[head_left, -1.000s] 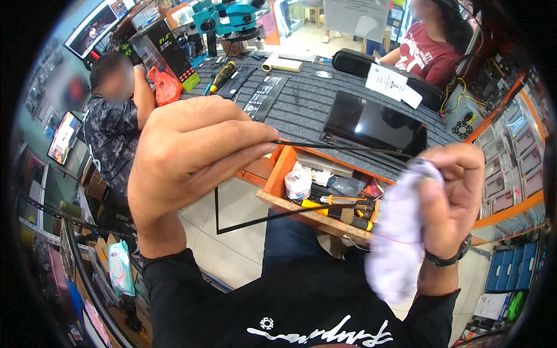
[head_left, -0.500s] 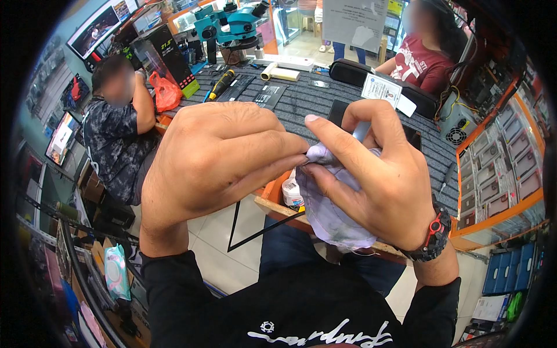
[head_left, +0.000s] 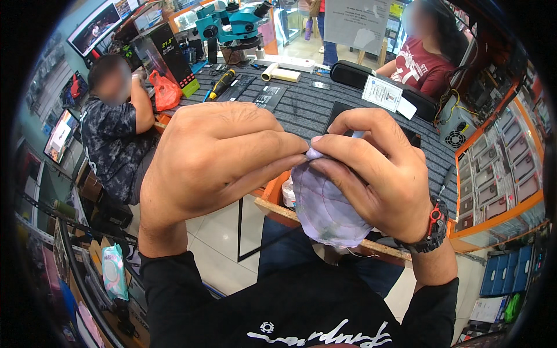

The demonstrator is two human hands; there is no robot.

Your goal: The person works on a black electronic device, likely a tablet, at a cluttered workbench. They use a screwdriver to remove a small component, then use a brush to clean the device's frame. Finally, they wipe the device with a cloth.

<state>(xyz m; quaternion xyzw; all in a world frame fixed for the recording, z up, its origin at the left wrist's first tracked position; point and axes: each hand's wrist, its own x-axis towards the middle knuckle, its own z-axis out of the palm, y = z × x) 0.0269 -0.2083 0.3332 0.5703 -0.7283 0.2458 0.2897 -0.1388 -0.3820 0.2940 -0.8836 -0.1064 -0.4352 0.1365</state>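
A pale purple cloth with stitched lines and dark smudges hangs from my right hand. My right thumb and index finger pinch a fold of it against the fingertips of my left hand. My left fingers are pressed together in a pinch; whatever lies between them is hidden behind the hand. The two hands meet above the front edge of the workbench. Part of the cloth is covered by my right fingers. A black watch with a red accent sits on my right wrist.
An open wooden drawer holding a white bottle lies below my hands. On the bench are a yellow-black screwdriver, flat dark batteries, a black case and a teal microscope. One person sits left, another across at right.
My right index finger has come down from a raised position onto the cloth at my left fingertips. The hanging cloth has swung slightly left.
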